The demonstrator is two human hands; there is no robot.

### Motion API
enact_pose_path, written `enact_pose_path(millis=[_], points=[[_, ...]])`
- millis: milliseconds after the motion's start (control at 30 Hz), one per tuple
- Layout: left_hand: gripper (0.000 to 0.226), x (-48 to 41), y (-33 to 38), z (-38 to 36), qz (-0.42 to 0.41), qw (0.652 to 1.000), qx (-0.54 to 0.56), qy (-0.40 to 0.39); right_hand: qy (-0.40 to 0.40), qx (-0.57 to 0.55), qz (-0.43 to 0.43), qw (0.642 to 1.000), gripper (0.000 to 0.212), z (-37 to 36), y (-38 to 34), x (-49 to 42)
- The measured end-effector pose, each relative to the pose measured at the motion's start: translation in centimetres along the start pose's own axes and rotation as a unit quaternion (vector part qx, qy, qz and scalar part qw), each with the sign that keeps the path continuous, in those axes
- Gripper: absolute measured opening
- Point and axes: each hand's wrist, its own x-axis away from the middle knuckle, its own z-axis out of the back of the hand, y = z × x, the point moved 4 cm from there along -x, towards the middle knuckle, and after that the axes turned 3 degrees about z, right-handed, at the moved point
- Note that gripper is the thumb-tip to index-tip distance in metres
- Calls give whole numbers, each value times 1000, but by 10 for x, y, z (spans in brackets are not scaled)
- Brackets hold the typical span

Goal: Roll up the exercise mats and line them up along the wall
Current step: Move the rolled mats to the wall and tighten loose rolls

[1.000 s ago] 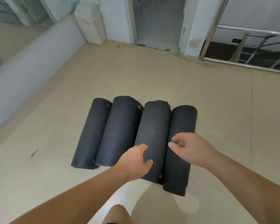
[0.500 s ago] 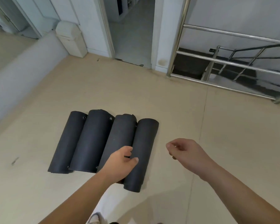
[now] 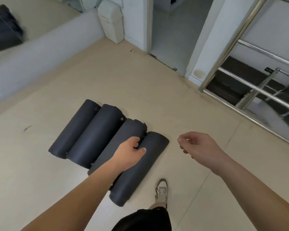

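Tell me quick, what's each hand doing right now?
Left hand: fingers curled over the rolled mats; whether it grips one cannot be told.
Right hand: loosely curled, open, holding nothing.

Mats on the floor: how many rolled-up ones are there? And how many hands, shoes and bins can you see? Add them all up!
Rolled mats: 4
Hands: 2
Shoe: 1
White bin: 1
Total: 8
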Motion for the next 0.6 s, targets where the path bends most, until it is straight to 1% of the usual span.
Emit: enact_pose_path(millis=[167, 267, 433, 600], points=[[66, -63, 77, 10, 20, 999, 22, 24, -38, 69, 41, 996, 19, 80, -47, -93], [62, -101, 126, 26, 20, 998, 38, 49, -55, 88, 64, 993, 21, 121, -83, -149], [64, -191, 189, 47, 44, 993, 80, 82, -92, 121, 106, 983, 19, 171, -129, -264], [63, -279, 234, 72, 97, 973, 154, 141, -157, 174, 161, 959, 15, 203, -183, -396]])
